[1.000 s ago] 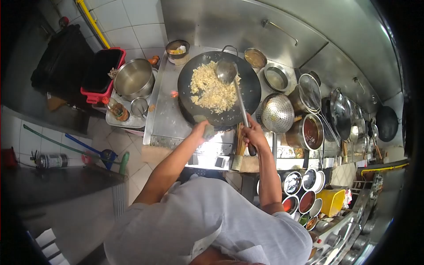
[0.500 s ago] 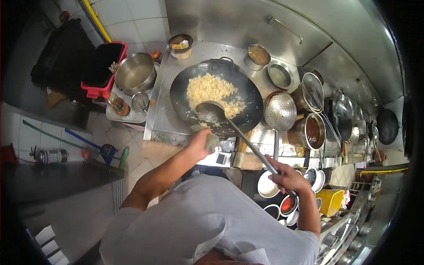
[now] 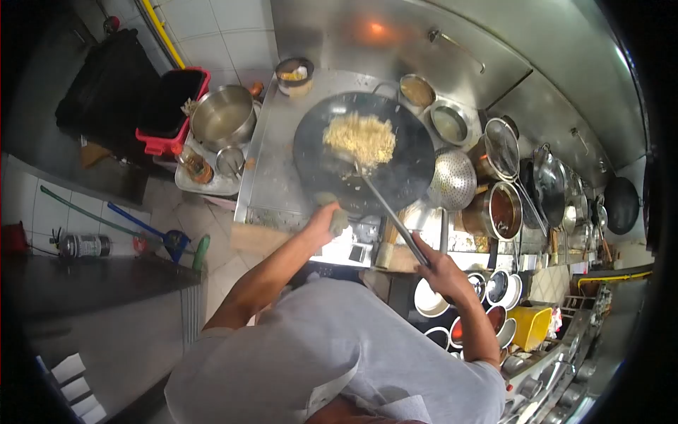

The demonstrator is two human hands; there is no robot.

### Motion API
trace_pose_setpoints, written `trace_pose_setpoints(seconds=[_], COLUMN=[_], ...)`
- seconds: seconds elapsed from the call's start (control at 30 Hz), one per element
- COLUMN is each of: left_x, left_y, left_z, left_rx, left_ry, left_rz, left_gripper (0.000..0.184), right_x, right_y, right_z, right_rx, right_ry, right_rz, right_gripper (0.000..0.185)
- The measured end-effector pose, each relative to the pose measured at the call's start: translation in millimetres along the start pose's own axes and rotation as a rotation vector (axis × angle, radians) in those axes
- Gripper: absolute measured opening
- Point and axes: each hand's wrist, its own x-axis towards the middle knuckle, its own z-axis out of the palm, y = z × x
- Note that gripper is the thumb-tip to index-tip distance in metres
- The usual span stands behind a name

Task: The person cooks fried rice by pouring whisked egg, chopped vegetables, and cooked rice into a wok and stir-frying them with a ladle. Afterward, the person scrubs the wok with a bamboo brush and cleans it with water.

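My left hand (image 3: pixel 325 220) is closed around a folded greyish-green cloth (image 3: pixel 339 223) at the near rim of a large black wok (image 3: pixel 318 166). A mound of pale yellow fried rice (image 3: pixel 367 134) lies in the wok's far half, with loose grains scattered around it. My right hand (image 3: pixel 439 272) grips the long metal handle of a ladle (image 3: pixel 387 206). The ladle's head rests at the near edge of the rice, blurred and partly hidden by steam. The wok's far loop handle (image 3: pixel 385 86) points toward the steel back wall.
Right of the wok are a perforated strainer (image 3: pixel 453 180), a pot of reddish-brown sauce (image 3: pixel 503 210) and a mesh skimmer (image 3: pixel 501 147). A steel pot (image 3: pixel 223 116) and a bottle (image 3: pixel 194 164) stand left. Several seasoning bowls (image 3: pixel 429 298) sit by my right forearm.
The wok has shifted right and tilted, and the rice has gathered toward its far side. The ladle's head has moved into the rice's edge. An orange glow now reflects on the back wall.
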Motion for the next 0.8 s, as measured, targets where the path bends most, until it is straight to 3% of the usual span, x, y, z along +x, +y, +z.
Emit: trace_pose_setpoints(seconds=[0.03,0.1,0.17,0.2,0.3,0.33,0.47,0.53,0.6,0.7,0.73,0.8], left_x=[-8.3,-10.3,-5.0,4.2,56.6,29.7,23.5,40.0,77.0,100.8,103.5,97.4], left_y=[10.9,15.5,20.1,3.5,-64.5,-70.8,-46.0,-1.4,14.8,13.5,14.7,9.2], left_z=[14.0,25.7,31.7,24.1,-17.1,-7.6,-14.6,-5.8,-8.3,-20.4,-22.2,-22.0], left_rx=[-0.021,-0.043,-0.092,-0.092,0.04,0.033,-0.144,-0.141,-0.138,-0.05,0.021,0.027], left_ry=[0.019,0.045,0.15,0.151,0.197,0.22,0.199,0.054,0.072,0.057,0.024,0.041], left_rz=[-0.052,-0.121,-0.126,-0.137,0.116,0.103,0.137,0.102,0.083,0.034,0.021,0.002], left_gripper=[0.012,0.014,0.01,0.01,0.016,0.016,0.014,0.007,0.007,0.012,0.017,0.017], right_x=[-2.6,-2.5,19.0,43.1,76.9,68.3,36.1,42.9,73.7,153.9,166.3,182.0], right_y=[8.0,8.2,-4.3,12.8,9.7,5.1,-15.9,-30.7,-12.9,72.0,76.2,67.1], right_z=[-7.9,-21.5,-31.3,-17.6,-12.2,-23.2,-45.9,-45.6,-18.4,55.8,61.8,79.0], right_rx=[-0.032,-0.081,-0.3,-0.394,-0.481,-0.489,0.046,0.574,1.2,2.052,2.053,1.337], right_ry=[0.01,-0.059,-0.125,-0.062,0.154,0.152,0.363,0.275,0.116,-0.26,-0.255,-0.025], right_rz=[-0.127,-0.101,0.106,0.11,0.158,0.158,-0.011,0.103,0.125,0.118,0.115,0.225], right_gripper=[0.069,0.074,0.079,0.082,0.079,0.079,0.077,0.076,0.071,0.065,0.065,0.064])
